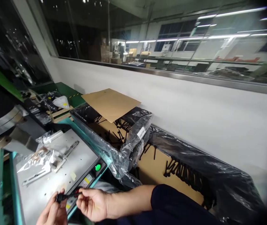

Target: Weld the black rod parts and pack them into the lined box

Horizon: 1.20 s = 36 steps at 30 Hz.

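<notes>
Part point(70, 196), black, running crosswise near machine panel point(92, 175), clamped at its thick end in fingers of left hand point(53, 211) and pinched at its thin end by fingertips of right hand point(94, 203).

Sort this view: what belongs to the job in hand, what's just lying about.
Likely in the work:
small black part with ribbed tail, held by the left hand and right hand
slim black pieces in the plastic-lined boxes, perhaps related

Seemingly just lying about:
flat brown cardboard sheet atop one box
crumpled clear plastic film on the grey metal plate
</notes>
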Motion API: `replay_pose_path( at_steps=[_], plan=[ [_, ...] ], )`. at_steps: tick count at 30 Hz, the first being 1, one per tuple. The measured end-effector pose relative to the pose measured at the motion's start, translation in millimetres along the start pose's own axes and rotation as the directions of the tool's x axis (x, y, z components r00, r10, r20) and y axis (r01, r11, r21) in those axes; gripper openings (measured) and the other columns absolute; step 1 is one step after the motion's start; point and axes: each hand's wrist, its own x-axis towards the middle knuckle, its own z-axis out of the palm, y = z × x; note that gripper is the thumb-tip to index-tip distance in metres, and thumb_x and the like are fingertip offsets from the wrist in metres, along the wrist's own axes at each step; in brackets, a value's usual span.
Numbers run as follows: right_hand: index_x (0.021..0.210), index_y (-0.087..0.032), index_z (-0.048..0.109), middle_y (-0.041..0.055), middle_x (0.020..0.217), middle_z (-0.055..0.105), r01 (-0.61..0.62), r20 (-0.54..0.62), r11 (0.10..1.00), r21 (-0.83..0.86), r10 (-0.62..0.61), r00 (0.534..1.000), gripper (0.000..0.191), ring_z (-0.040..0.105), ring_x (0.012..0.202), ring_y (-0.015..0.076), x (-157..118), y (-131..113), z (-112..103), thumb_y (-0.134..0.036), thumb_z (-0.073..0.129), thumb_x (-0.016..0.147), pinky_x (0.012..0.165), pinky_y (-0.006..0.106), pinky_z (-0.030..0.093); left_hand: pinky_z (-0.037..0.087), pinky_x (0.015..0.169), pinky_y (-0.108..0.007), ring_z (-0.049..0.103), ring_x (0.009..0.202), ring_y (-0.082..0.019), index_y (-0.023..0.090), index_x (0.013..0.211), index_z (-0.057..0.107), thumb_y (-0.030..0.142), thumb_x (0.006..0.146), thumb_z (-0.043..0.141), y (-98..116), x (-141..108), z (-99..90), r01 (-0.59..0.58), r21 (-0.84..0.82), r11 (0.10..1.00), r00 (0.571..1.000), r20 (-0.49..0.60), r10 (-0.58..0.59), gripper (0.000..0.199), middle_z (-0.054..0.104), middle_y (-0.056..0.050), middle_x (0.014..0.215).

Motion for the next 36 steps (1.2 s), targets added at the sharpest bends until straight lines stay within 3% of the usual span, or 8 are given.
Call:
replay_pose_path(
  at_steps=[5, 11, 15, 17, 19, 22, 29, 36],
  plan=[
    [0.088, -0.014, 0.067, 0.0013, 0.069, 0.07, 0.253, 0.165, 0.96, -0.121, -0.232, 0.959, 0.009, 0.07, 0.065, 0.0119, -11.9, 7.8, 1.3, -0.014, 0.073, 0.082, 0.06, 0.018, 0.053, 0.058, 0.076, -0.022, 0.071, 0.087, -0.018, 0.016, 0.083, 0.076, 0.031, 0.052, 0.09, 6.5, -13.2, 19.9, -0.214, -0.138, 0.967, 0.977, -0.02, 0.213, 0.037, 0.076, -0.006, 0.092],
    [0.102, -0.02, 0.069, 0.0019, 0.079, 0.073, 0.334, 0.381, 0.815, -0.474, -0.152, 0.912, 0.037, 0.067, 0.061, 0.0122, -12.8, -10.4, 3.8, -0.045, 0.077, 0.076, 0.051, 0.02, 0.05, 0.058, 0.076, -0.027, 0.072, 0.085, -0.019, 0.015, 0.081, 0.077, 0.026, 0.057, 0.088, 23.8, -16.2, 16.2, -0.345, -0.192, 0.919, 0.939, -0.061, 0.339, 0.029, 0.075, -0.008, 0.091],
    [0.111, -0.018, 0.068, 0.0037, 0.076, 0.07, 0.597, 0.537, 0.295, -0.746, -0.264, 0.801, 0.042, 0.061, 0.052, 0.0117, -13.6, -21.9, 7.5, -0.048, 0.069, 0.082, 0.041, 0.021, 0.043, 0.059, 0.077, -0.033, 0.072, 0.083, -0.022, 0.016, 0.078, 0.077, 0.025, 0.054, 0.089, 30.5, -19.2, 7.5, -0.359, -0.244, 0.901, 0.933, -0.069, 0.353, 0.027, 0.075, -0.007, 0.094],
    [0.112, -0.018, 0.07, 0.0055, 0.081, 0.07, 0.636, 0.613, -0.016, -0.772, -0.283, 0.737, 0.037, 0.059, 0.056, 0.0113, -15.3, -22.7, 11.0, -0.044, 0.063, 0.086, 0.045, 0.022, 0.045, 0.059, 0.076, -0.034, 0.072, 0.084, -0.023, 0.016, 0.077, 0.077, 0.024, 0.054, 0.089, 32.8, -19.7, 2.1, -0.342, -0.254, 0.905, 0.939, -0.064, 0.337, 0.027, 0.075, -0.008, 0.096],
    [0.112, -0.019, 0.071, 0.0045, 0.08, 0.067, 0.634, 0.66, -0.19, -0.75, -0.278, 0.698, 0.034, 0.054, 0.055, 0.0094, -17.1, -20.1, 13.5, -0.041, 0.058, 0.09, 0.048, 0.022, 0.043, 0.059, 0.074, -0.033, 0.072, 0.084, -0.023, 0.016, 0.076, 0.077, 0.024, 0.054, 0.089, 35.9, -20.0, -3.9, -0.303, -0.247, 0.92, 0.952, -0.036, 0.304, 0.027, 0.074, -0.008, 0.097],
    [0.111, -0.017, 0.07, -0.0001, 0.067, 0.06, 0.613, 0.627, -0.135, -0.778, -0.218, 0.748, 0.036, 0.046, 0.049, 0.0071, -19.1, -11.5, 14.4, -0.043, 0.054, 0.093, 0.048, 0.022, 0.038, 0.059, 0.072, -0.032, 0.072, 0.084, -0.023, 0.015, 0.073, 0.076, 0.024, 0.053, 0.09, 41.7, -20.1, -13.2, -0.251, -0.242, 0.937, 0.964, 0.025, 0.265, 0.026, 0.074, -0.008, 0.096],
    [0.102, -0.014, 0.065, -0.0052, 0.06, 0.049, 0.339, 0.35, 0.352, -0.872, -0.034, 0.936, 0.043, 0.029, 0.039, 0.0032, -23.2, 18.2, 12.4, -0.053, 0.065, 0.083, 0.036, 0.019, 0.02, 0.058, 0.073, -0.026, 0.072, 0.084, -0.019, 0.016, 0.072, 0.075, 0.024, 0.052, 0.091, 45.3, -16.3, -24.6, -0.181, -0.338, 0.924, 0.969, 0.102, 0.227, 0.026, 0.074, -0.005, 0.091],
    [0.109, -0.017, 0.067, -0.0011, 0.066, 0.058, 0.579, 0.534, 0.011, -0.815, -0.376, 0.758, 0.041, 0.045, 0.048, 0.0071, -18.0, 37.3, 2.1, -0.05, 0.06, 0.087, 0.043, 0.02, 0.034, 0.058, 0.072, -0.025, 0.071, 0.087, -0.019, 0.016, 0.079, 0.076, 0.027, 0.055, 0.09, 39.9, -15.0, -24.7, -0.123, -0.403, 0.907, 0.981, 0.086, 0.171, 0.03, 0.075, -0.008, 0.094]
  ],
)
